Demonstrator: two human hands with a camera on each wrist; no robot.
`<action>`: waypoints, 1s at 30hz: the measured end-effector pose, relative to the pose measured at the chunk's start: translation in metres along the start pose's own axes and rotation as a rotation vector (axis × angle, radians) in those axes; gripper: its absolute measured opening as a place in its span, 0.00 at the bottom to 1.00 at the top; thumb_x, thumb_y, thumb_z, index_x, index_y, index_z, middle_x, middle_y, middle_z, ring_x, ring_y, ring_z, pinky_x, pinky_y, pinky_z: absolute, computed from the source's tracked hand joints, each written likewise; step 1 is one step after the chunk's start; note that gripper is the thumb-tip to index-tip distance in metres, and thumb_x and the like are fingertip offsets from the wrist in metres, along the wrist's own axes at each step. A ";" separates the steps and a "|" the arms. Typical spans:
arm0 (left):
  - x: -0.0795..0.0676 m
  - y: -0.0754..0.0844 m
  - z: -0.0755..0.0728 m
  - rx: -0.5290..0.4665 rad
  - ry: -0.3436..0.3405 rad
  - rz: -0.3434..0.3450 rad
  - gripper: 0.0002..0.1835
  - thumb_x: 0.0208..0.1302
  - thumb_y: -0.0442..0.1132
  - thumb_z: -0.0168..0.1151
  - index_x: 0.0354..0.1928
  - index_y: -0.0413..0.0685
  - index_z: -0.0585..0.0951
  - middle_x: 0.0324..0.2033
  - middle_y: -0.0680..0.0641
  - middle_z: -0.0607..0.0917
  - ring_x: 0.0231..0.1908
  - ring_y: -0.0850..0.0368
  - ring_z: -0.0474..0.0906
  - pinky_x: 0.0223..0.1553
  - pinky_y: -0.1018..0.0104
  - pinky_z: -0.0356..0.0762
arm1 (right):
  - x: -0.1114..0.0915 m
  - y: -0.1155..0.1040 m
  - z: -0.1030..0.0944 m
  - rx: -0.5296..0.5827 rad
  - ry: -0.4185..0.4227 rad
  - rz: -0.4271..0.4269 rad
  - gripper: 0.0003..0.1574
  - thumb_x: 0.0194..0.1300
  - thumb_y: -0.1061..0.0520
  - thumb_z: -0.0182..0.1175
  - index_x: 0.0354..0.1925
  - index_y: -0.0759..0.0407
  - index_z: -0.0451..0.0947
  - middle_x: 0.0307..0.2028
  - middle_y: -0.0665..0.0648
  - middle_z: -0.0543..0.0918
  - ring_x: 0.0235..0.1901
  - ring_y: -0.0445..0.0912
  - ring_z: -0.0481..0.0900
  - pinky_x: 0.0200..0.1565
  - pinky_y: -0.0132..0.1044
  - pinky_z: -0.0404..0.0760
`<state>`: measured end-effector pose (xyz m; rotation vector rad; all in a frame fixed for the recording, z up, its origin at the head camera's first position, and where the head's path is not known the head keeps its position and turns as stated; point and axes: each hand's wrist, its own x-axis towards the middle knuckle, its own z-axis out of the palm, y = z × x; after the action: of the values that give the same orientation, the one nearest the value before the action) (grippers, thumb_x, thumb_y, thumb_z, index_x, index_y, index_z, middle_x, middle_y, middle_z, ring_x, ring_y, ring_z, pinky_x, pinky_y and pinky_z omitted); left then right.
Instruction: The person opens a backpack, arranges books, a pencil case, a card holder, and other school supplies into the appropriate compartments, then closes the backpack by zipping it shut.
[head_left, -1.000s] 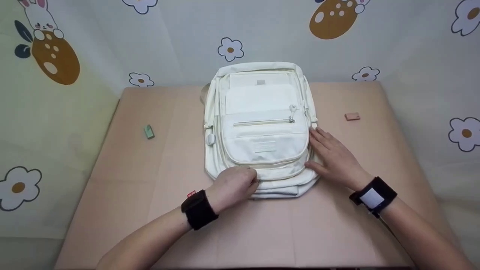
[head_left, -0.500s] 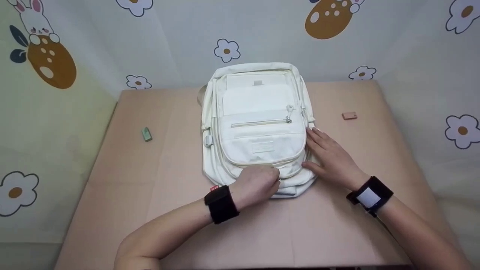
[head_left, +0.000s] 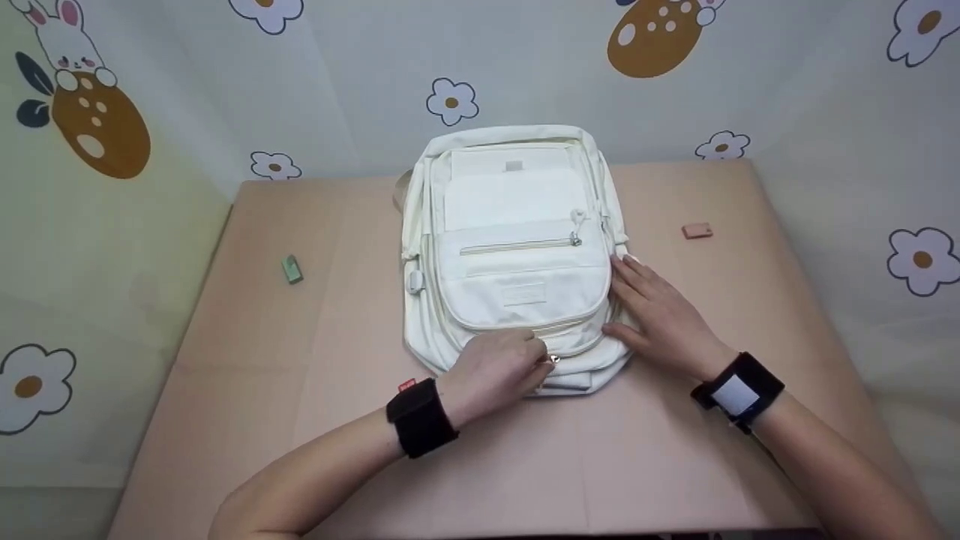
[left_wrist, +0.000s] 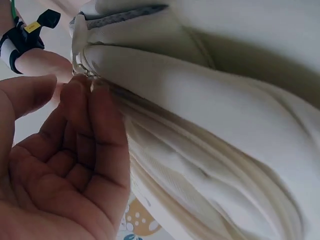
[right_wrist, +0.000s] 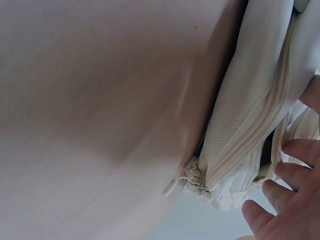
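A white backpack [head_left: 517,202] lies front up on the table. My left hand [head_left: 495,371] is at its lower front, fingers curled at a small metal zipper pull [head_left: 553,359]. In the left wrist view, the curled fingers [left_wrist: 107,120] meet the pull at the zipper's edge, and the thumb stands a little apart from them. My right hand [head_left: 664,319] rests along the bag's lower right side with its fingers extended. The right wrist view shows those fingers spread beside the zipper seam [right_wrist: 260,120], where a dark gap shows between the fabric layers.
A green eraser-like block [head_left: 292,269] lies on the table left of the bag, and a pink one [head_left: 697,231] lies to its right. The table [head_left: 300,435] has a pale pink cover. Patterned curtains [head_left: 360,75] stand behind and at both sides.
My left hand slid right along the lower zipper, then came back slightly left, leaving the zipper pull visible beside the fingers. The right hand stays at the bag's side.
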<state>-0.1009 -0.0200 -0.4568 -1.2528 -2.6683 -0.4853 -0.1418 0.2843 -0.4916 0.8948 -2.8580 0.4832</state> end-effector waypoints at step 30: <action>-0.053 -0.061 -0.001 0.206 0.189 0.101 0.04 0.61 0.32 0.68 0.34 0.49 0.82 0.31 0.51 0.81 0.31 0.54 0.76 0.29 0.64 0.73 | -0.006 -0.069 -0.013 0.066 0.438 -0.130 0.08 0.64 0.55 0.67 0.37 0.59 0.83 0.38 0.55 0.83 0.40 0.51 0.79 0.42 0.44 0.76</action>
<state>-0.1140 -0.0951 -0.4836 -1.2092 -2.4155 -0.2899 -0.0973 0.2389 -0.4618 0.8530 -2.3870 0.6674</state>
